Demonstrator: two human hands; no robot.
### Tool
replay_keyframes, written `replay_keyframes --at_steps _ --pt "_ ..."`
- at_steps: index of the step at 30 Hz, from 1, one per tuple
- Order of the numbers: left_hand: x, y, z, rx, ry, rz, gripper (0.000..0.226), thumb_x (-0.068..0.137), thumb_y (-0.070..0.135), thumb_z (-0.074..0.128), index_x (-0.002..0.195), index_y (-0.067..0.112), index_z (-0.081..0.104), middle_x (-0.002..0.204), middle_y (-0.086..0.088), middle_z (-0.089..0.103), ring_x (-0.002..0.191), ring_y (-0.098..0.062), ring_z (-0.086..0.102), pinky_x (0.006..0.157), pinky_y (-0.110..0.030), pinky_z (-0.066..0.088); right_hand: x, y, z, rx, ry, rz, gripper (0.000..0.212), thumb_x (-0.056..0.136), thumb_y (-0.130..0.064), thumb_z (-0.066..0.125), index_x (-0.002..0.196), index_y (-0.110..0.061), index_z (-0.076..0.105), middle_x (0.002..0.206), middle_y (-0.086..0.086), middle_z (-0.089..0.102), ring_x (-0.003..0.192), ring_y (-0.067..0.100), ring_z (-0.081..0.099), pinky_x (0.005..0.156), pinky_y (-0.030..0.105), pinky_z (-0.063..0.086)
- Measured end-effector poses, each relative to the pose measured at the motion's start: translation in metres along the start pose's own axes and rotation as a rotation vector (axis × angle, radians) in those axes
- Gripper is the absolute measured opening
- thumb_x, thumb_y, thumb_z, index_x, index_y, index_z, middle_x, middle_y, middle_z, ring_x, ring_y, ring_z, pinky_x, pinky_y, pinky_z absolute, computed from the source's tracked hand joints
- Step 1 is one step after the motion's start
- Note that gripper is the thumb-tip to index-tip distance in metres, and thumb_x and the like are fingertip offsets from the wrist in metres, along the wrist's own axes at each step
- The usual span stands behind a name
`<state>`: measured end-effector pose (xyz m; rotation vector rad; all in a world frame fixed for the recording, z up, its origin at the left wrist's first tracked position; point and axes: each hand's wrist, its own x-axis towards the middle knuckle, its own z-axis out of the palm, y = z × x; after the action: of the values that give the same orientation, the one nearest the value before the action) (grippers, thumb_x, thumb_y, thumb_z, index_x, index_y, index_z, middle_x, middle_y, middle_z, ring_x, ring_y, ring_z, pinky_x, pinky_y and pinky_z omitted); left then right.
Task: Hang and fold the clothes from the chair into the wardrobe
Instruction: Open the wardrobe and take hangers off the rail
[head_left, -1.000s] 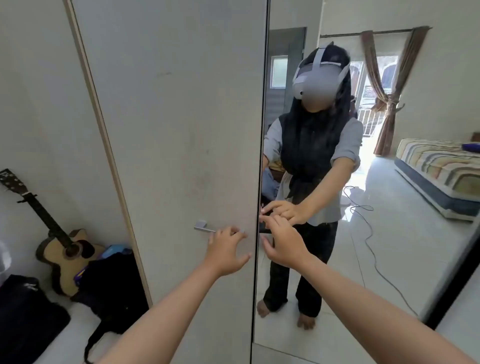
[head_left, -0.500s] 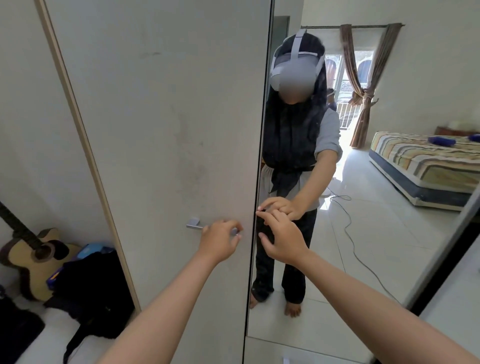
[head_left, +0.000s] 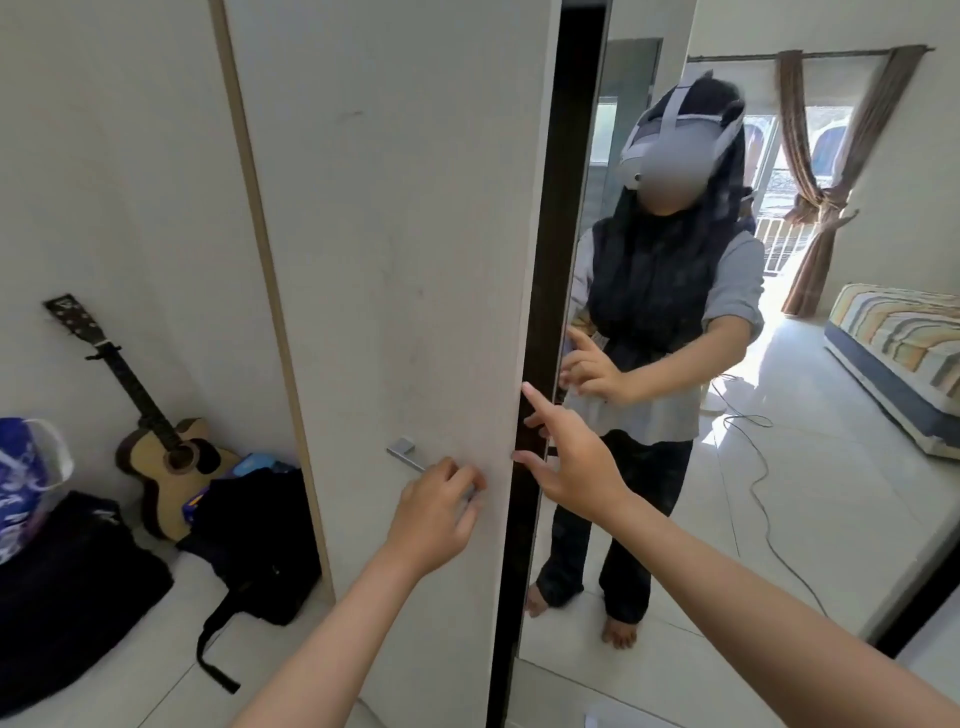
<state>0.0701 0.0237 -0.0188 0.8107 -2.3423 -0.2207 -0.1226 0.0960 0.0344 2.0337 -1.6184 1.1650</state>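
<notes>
Fingers of the left hand (head_left: 434, 514) curled round the wardrobe door (head_left: 395, 260) handle (head_left: 410, 457). The right hand (head_left: 569, 462) reached, fingers spread, into the dark gap beside the mirrored door (head_left: 779, 415).

The single head view looks forward and slightly down, close to the wardrobe door (head_left: 395, 312), its handle (head_left: 402, 451) low centre.

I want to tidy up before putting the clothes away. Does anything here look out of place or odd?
A cable, seen in the mirror door, trails loose across the floor. A guitar and bags sit heaped on the floor beside the wardrobe. Nothing looks damaged or spilled.
</notes>
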Motion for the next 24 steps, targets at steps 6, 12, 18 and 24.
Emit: replay_keyframes --at_steps 6,12,18,24 --pt "-0.047 -0.010 -0.041 0.074 -0.041 0.003 0.041 0.087 0.044 0.053 0.121 0.022 0.048 0.107 0.005 0.059 0.096 -0.014 0.058 0.081 -0.029 0.048 0.008 -0.034 0.002 0.146 -0.087 -0.186 0.092 0.077 -0.037 0.075 0.149 -0.032 0.017 0.105 0.007 0.065 0.090 0.020 0.061 0.078 0.035 0.057" --pt "-0.097 -0.001 -0.088 0.143 0.034 0.024 0.065 0.089 0.050 0.050 0.140 0.014 0.035 0.128 -0.002 0.059 0.111 -0.014 0.060 0.092 -0.028 0.051 0.011 -0.068 0.028 0.274 -0.147 -0.292 0.092 0.079 -0.044 0.070 0.148 -0.043 0.010 0.111 0.010 0.059 0.089 0.022 0.061 0.076 0.032 0.058" --pt "-0.125 0.032 -0.131 0.032 0.254 -0.101 0.061 0.093 0.033 0.053 0.145 0.013 0.028 0.143 0.005 0.041 0.129 -0.002 0.043 0.106 -0.014 0.034 0.025 -0.113 0.061 0.337 -0.213 -0.484 0.093 0.082 -0.037 0.071 0.149 -0.042 0.008 0.123 0.009 0.053 0.098 0.019 0.059 0.077 0.026 0.054" --pt "-0.146 0.017 -0.177 0.070 0.421 -0.284 0.047 0.096 0.022 0.049 0.141 0.022 0.035 0.133 0.009 0.049 0.119 -0.004 0.051 0.101 -0.025 0.045 0.060 -0.170 0.095 0.351 -0.269 -0.632 0.080 0.088 -0.032 0.066 0.147 -0.049 0.014 0.137 0.006 0.044 0.107 0.016 0.055 0.080 0.031 0.055"
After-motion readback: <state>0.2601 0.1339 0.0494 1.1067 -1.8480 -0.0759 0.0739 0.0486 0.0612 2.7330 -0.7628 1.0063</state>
